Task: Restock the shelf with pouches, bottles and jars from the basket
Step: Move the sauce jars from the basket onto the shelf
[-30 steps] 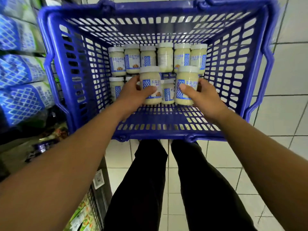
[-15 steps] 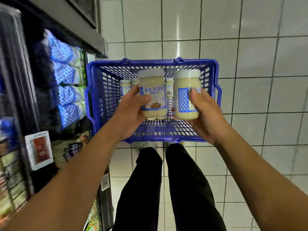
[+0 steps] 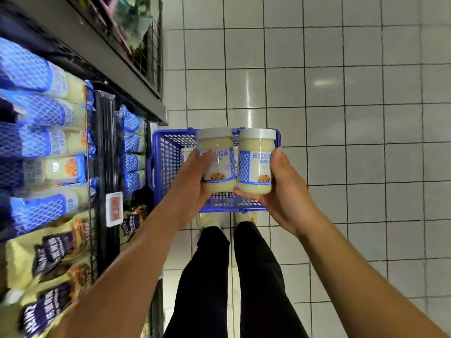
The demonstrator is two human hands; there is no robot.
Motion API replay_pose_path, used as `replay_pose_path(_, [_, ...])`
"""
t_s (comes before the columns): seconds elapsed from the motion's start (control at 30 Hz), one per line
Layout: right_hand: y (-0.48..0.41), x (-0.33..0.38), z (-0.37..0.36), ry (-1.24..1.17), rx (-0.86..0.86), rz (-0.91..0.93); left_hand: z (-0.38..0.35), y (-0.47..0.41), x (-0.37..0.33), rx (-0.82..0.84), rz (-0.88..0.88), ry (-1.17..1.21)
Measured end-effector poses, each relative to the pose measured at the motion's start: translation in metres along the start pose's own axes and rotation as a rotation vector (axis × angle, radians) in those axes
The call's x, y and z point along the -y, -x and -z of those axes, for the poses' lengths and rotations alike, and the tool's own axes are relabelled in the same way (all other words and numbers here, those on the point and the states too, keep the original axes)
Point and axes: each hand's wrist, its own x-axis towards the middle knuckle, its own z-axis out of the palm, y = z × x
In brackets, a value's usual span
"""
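Holding two jars above the basket (image 3: 166, 164), beside the shelf (image 3: 105, 152): left hand (image 3: 192, 184) is wrapped around the left jar (image 3: 218, 167), right hand (image 3: 286, 191) around the right jar (image 3: 256, 164). Neither jar is shelved yet. Other jars (image 3: 186, 152) sit in the basket.

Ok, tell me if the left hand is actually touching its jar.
Touching. The head view shows the left hand wrapped around the left jar, thumb lying across its label.
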Motion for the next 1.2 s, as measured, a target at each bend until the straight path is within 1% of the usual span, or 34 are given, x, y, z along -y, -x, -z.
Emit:
replay_pose_path(0.1, [0.020, 0.021, -0.021, 0.080, -0.008, 0.043, -0.010, 0.023, -0.022, -0.044, -0.034, -0.037])
replay_pose_path(0.2, [0.039, 0.040, -0.042, 0.100, 0.006, 0.063, -0.021, 0.045, -0.049, -0.082, -0.060, -0.035])
replay_pose_path(0.33, [0.059, 0.061, -0.064, 0.122, 0.105, 0.083, -0.032, 0.074, -0.085, -0.103, -0.106, -0.061])
replay_pose_path(0.47, [0.079, 0.086, -0.088, 0.180, 0.168, 0.088, -0.040, 0.104, -0.114, -0.075, -0.175, -0.052])
replay_pose_path(0.63, [0.100, 0.117, -0.110, 0.247, 0.260, 0.087, -0.055, 0.135, -0.137, -0.131, -0.252, -0.017])
replay_pose_path(0.8, [0.118, 0.151, -0.121, 0.273, 0.379, 0.096, -0.074, 0.161, -0.140, -0.240, -0.340, 0.027])
replay_pose_path(1.0, [0.141, 0.181, -0.128, 0.409, 0.545, 0.064, -0.103, 0.206, -0.130, -0.244, -0.448, 0.098])
replay_pose_path(1.1, [0.152, 0.186, -0.130, 0.461, 0.633, 0.032, -0.113, 0.232, -0.118, -0.310, -0.542, 0.125])
replay_pose_path(1.2, [0.166, 0.184, -0.137, 0.530, 0.744, 0.018, -0.122, 0.260, -0.105, -0.420, -0.612, 0.154])
